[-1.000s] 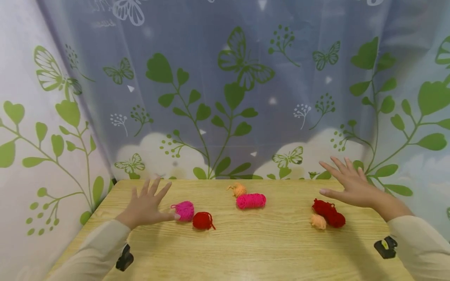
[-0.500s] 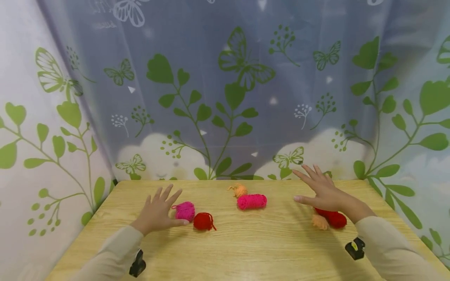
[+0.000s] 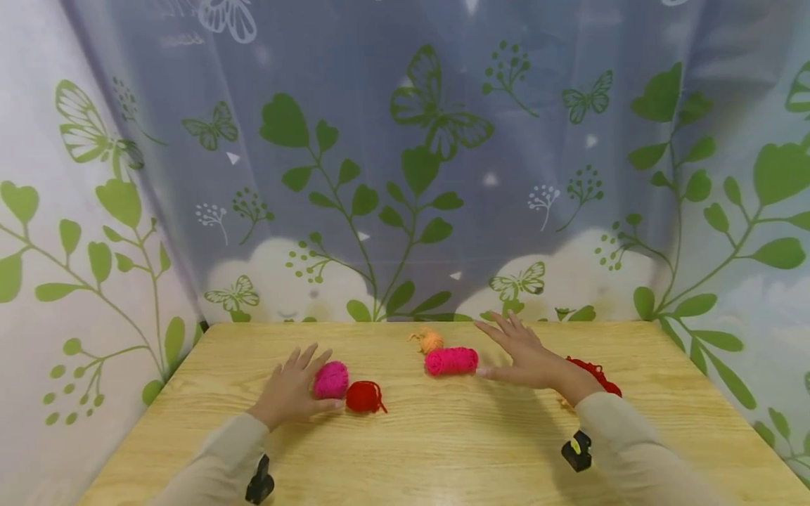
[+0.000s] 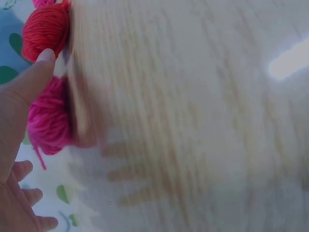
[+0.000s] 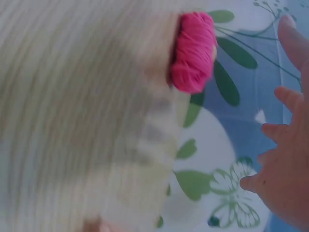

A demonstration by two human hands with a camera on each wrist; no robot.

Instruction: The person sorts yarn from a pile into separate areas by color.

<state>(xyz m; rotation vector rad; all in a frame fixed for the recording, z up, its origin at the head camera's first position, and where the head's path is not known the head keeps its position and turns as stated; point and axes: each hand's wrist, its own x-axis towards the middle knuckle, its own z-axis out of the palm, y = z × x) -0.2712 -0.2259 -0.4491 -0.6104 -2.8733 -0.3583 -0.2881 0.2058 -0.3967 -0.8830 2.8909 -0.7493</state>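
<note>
My left hand is spread beside a magenta ball of yarn, its thumb stretched toward a red ball of yarn. The left wrist view shows the thumb in front of both balls; whether it touches either I cannot tell. With fingers spread, my right hand hovers just right of a hot-pink skein of yarn. A gap separates that hand from the pink skein in the right wrist view. Behind the skein sits a small peach ball of yarn.
A dark red skein lies at the right, partly hidden by my right forearm, with a bit of peach yarn beside it. The wooden table ends at a patterned curtain. Black wrist devices hang under both sleeves.
My right hand has swept left, from above the dark red skein to beside the pink one. My left hand has shifted right and lower, closer to the magenta and red balls. The yarn stays put.
</note>
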